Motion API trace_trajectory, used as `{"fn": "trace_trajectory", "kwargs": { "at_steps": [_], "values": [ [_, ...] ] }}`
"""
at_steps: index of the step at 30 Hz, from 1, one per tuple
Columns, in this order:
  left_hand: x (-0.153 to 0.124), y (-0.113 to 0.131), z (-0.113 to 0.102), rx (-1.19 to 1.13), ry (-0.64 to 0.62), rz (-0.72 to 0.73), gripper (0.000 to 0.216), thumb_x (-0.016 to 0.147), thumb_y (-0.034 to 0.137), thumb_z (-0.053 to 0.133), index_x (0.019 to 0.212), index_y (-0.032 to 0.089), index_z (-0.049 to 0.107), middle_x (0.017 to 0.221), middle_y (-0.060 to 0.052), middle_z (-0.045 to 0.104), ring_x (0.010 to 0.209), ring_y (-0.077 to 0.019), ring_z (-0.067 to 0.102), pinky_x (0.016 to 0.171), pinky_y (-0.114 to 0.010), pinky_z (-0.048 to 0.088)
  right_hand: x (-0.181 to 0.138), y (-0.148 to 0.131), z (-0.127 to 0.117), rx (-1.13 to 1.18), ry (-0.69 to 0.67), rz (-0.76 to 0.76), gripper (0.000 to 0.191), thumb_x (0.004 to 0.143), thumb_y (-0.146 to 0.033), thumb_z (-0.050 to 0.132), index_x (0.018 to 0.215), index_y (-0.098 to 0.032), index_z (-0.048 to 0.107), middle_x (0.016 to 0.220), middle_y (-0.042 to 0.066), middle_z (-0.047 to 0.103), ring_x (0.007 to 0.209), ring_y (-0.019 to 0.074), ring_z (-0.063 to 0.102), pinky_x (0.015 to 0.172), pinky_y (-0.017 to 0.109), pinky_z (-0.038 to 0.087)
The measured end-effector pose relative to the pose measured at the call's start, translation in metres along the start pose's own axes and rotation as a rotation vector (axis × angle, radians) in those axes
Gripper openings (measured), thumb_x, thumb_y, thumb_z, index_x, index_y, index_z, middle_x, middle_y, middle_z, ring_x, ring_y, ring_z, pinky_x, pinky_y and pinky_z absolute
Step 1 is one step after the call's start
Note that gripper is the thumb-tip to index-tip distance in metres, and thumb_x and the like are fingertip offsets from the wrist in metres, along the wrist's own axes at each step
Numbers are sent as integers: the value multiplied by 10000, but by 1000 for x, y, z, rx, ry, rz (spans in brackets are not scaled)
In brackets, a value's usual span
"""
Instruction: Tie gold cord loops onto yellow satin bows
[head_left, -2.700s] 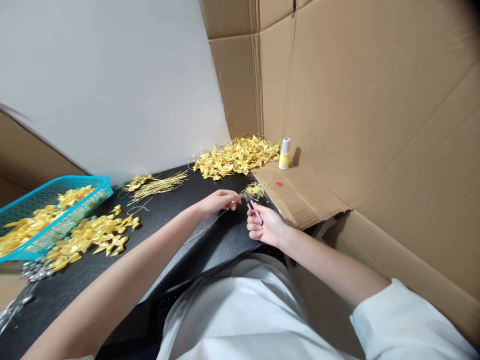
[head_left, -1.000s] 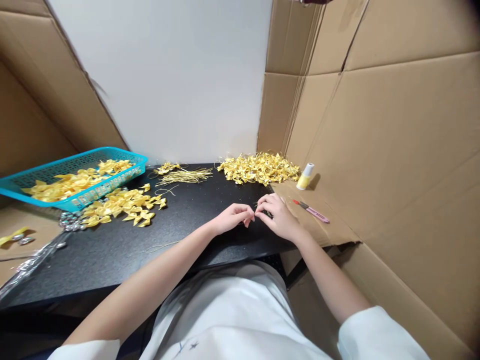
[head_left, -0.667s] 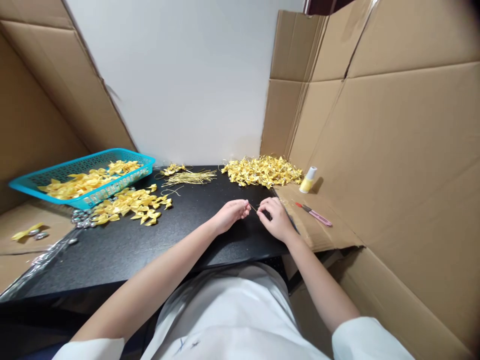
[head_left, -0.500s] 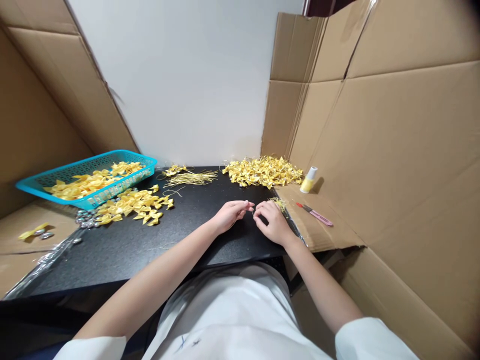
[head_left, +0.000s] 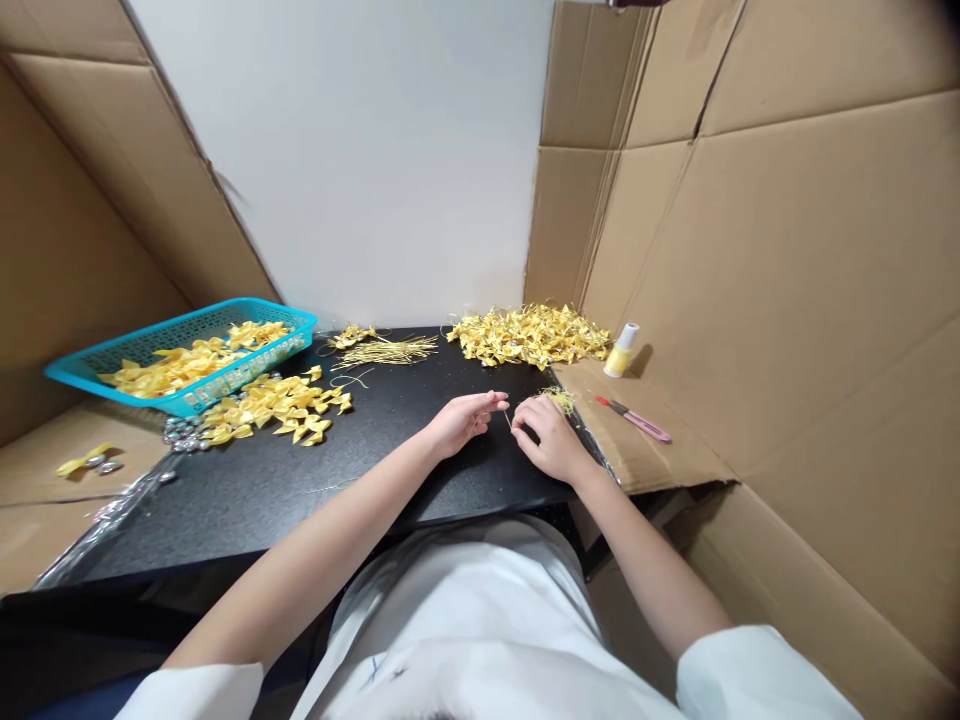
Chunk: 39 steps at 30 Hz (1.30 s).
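My left hand (head_left: 471, 422) and my right hand (head_left: 547, 436) face each other just above the black tabletop (head_left: 420, 480). A short stretch of thin yellow cord (head_left: 508, 419) shows in the gap between their fingertips. Both hands are closed in a pinch on it, though the fingers hide most of the cord. Yellow cord scraps (head_left: 559, 400) lie just beyond my right hand. Past the hands, at the back, is a heap of yellow ribbon bows with cord ends (head_left: 529, 337).
At left, a turquoise basket (head_left: 71, 372) holds yellow ribbon bows; more loose bows (head_left: 262, 408) and silvery domed pieces (head_left: 184, 435) lie beside it. Cut cords (head_left: 390, 351) lie at the back. On the right cardboard are a yellow-and-white spool (head_left: 621, 352) and a pink-handled cutter (head_left: 637, 421).
My hands have drawn slightly apart, the right one shifting a little to the right, and more cord shows between them. The whole view has tilted slightly.
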<state>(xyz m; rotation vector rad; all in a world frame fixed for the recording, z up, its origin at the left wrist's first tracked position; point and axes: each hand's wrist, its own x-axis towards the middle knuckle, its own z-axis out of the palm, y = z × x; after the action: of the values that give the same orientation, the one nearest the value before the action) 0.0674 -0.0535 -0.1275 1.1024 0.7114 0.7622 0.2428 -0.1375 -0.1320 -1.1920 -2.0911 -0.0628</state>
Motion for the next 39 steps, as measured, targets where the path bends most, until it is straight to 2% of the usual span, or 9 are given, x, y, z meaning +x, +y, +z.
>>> {"fn": "trace_trajectory", "kwargs": {
  "at_steps": [3,8,11,15,17,20,25,30,39],
  "values": [
    [-4,-1,3,158,-15,35,475,598,471,801,923,127,771,887,-113,728,531,-46,334,504,-211,259,0,0,-1,-2,35,-10,102,902,-174,491,821,-214,539,922,54,622,913,209,513,859,377,387],
    [-12,-2,7,637,-99,182,407,687,494,712,805,113,791,629,-42,683,503,-76,368,501,-231,268,1,2,0,-73,51,67,152,937,-213,454,829,-211,561,919,76,610,911,233,499,841,393,388],
    [-12,-3,6,734,-149,232,405,714,496,687,764,107,787,591,-31,659,514,-86,406,508,-227,274,2,3,1,-70,12,73,147,932,-206,466,829,-205,569,917,74,614,915,233,495,846,391,383],
    [-11,-5,6,731,-204,261,406,729,491,676,729,95,766,575,-21,626,510,-75,388,503,-220,259,3,3,2,-28,-4,88,140,926,-217,491,808,-209,567,907,64,619,908,228,496,848,388,383],
    [-11,-5,7,703,-203,238,392,727,477,676,713,93,752,515,0,561,483,-65,342,485,-218,230,4,4,2,38,22,115,128,925,-229,496,823,-211,570,914,62,619,911,224,502,855,386,393],
    [-12,-3,8,622,-169,206,324,716,417,662,718,102,737,491,18,512,479,-70,352,488,-213,259,3,6,2,164,57,164,63,909,-234,516,896,-209,573,960,62,614,958,218,513,897,388,407],
    [-12,-2,8,562,-108,183,273,687,390,636,691,123,695,492,43,461,467,-70,363,487,-212,262,1,6,0,306,-99,159,58,896,-228,525,946,-212,550,1024,54,599,1021,206,512,961,397,404],
    [-11,-1,8,559,-117,213,267,698,390,621,640,133,661,513,36,478,518,-83,400,539,-220,308,1,5,1,330,-117,183,22,900,-227,526,905,-214,510,993,51,582,1015,201,507,957,381,405],
    [-9,-4,8,549,-140,250,174,674,276,567,598,148,657,576,14,573,589,-107,453,635,-238,376,3,4,2,310,-99,120,120,892,-198,574,793,-207,506,931,36,599,930,188,516,898,360,388]
  ]
}}
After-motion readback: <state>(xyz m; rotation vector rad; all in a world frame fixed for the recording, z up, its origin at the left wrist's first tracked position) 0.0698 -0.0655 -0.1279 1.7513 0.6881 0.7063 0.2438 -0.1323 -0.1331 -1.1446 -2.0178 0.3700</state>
